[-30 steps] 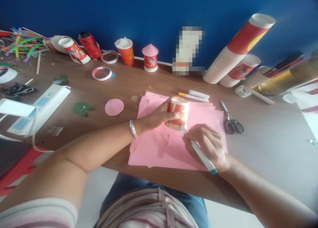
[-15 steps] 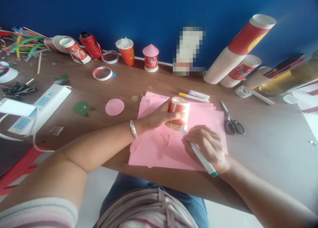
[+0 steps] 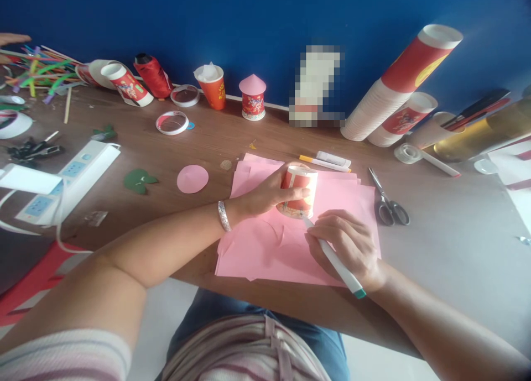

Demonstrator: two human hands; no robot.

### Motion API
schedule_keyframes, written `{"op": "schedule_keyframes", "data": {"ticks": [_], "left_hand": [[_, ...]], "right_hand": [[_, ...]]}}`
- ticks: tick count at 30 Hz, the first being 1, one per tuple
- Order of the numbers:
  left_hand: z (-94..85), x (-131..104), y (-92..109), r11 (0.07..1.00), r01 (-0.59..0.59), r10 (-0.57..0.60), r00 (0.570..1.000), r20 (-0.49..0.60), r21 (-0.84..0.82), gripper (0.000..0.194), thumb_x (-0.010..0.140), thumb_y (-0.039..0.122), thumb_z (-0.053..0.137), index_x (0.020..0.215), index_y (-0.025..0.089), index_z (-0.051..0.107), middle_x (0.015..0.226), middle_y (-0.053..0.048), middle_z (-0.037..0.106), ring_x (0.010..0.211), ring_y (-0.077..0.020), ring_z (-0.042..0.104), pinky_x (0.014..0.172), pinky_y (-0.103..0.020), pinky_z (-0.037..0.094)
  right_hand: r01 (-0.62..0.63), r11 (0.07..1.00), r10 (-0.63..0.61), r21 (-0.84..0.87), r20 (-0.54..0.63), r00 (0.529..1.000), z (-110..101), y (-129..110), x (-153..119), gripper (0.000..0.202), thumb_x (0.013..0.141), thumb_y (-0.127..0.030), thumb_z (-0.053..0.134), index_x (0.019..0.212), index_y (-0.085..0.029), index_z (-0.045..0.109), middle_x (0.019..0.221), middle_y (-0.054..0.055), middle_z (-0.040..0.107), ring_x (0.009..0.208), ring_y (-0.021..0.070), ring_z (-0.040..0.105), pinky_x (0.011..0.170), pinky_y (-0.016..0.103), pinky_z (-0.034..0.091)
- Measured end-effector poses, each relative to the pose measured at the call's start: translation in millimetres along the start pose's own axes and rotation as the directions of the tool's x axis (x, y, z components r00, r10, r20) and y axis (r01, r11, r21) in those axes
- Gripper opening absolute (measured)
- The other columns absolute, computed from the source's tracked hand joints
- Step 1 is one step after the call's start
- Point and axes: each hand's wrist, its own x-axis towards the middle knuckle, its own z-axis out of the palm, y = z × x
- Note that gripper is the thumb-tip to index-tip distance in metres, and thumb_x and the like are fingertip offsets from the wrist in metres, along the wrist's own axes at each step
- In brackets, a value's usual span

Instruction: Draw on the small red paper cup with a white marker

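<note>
My left hand is wrapped round a red and white paper cup, held over a stack of pink paper sheets. A white marker with a teal end is in my right hand, its tip at the lower edge of the cup. Beyond the cup lie an orange-and-white pen and a clear-capped piece. Black-handled scissors rest right of the sheets, and a pink paper circle lies to their left.
Along the blue wall stand a small cup with a pink cone roof, an orange cup and a tall leaning cup stack. A power strip lies at left. Another person's hand shows at the far left edge.
Another person's hand has come into view at the upper left. My hands, the cup and the marker have hardly moved.
</note>
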Motion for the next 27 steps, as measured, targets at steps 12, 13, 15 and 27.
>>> {"op": "schedule_keyframes", "data": {"ticks": [12, 13, 15, 27], "left_hand": [[3.4, -1.4, 5.1, 0.997, 0.047, -0.044, 0.998, 0.053, -0.063, 0.045, 0.082, 0.034, 0.078, 0.115, 0.02, 0.051, 0.088, 0.0, 0.059, 0.076, -0.0149, 0.064, 0.066, -0.029, 0.051], [3.7, -1.4, 5.3, 0.996, 0.051, -0.047, 0.997, 0.064, -0.07, 0.044, 0.083, 0.034, 0.078, 0.115, 0.019, 0.051, 0.086, 0.001, 0.059, 0.074, -0.0149, 0.064, 0.065, -0.029, 0.051], [4.2, -1.4, 5.4, 0.996, 0.05, -0.045, 0.997, 0.063, -0.078, 0.045, 0.082, 0.034, 0.078, 0.116, 0.02, 0.051, 0.085, 0.001, 0.059, 0.074, -0.0151, 0.064, 0.066, -0.03, 0.052], [2.2, -0.3, 2.5, 1.0, 0.016, -0.016, 1.0, -0.009, 0.02, 0.049, 0.081, 0.038, 0.078, 0.119, 0.02, 0.053, 0.097, -0.002, 0.058, 0.085, -0.0152, 0.063, 0.074, -0.03, 0.051]], "right_hand": [[-0.011, 1.0, 0.011, 0.004, 0.011, 1.0, 0.7, 0.5, 1.3, 0.021, 0.088, -0.003, 0.064, 0.101, -0.019, 0.058, 0.075, 0.001, 0.065, 0.065, 0.015, 0.063, 0.065, 0.033, 0.06], [-0.011, 1.0, 0.01, 0.007, 0.014, 1.0, 0.6, 0.6, 1.4, 0.021, 0.088, -0.003, 0.064, 0.101, -0.019, 0.058, 0.075, 0.001, 0.065, 0.064, 0.015, 0.063, 0.065, 0.033, 0.06], [-0.011, 1.0, 0.011, 0.009, 0.019, 1.0, 0.5, 0.9, 1.7, 0.021, 0.089, -0.003, 0.064, 0.102, -0.019, 0.058, 0.075, 0.001, 0.065, 0.064, 0.0147, 0.063, 0.065, 0.033, 0.06], [0.01, 1.0, -0.011, 0.028, 0.011, 1.0, 1.7, -0.8, 1.4, 0.023, 0.086, 0.0, 0.067, 0.101, -0.016, 0.059, 0.076, 0.003, 0.064, 0.068, 0.0163, 0.064, 0.067, 0.033, 0.061]]}}
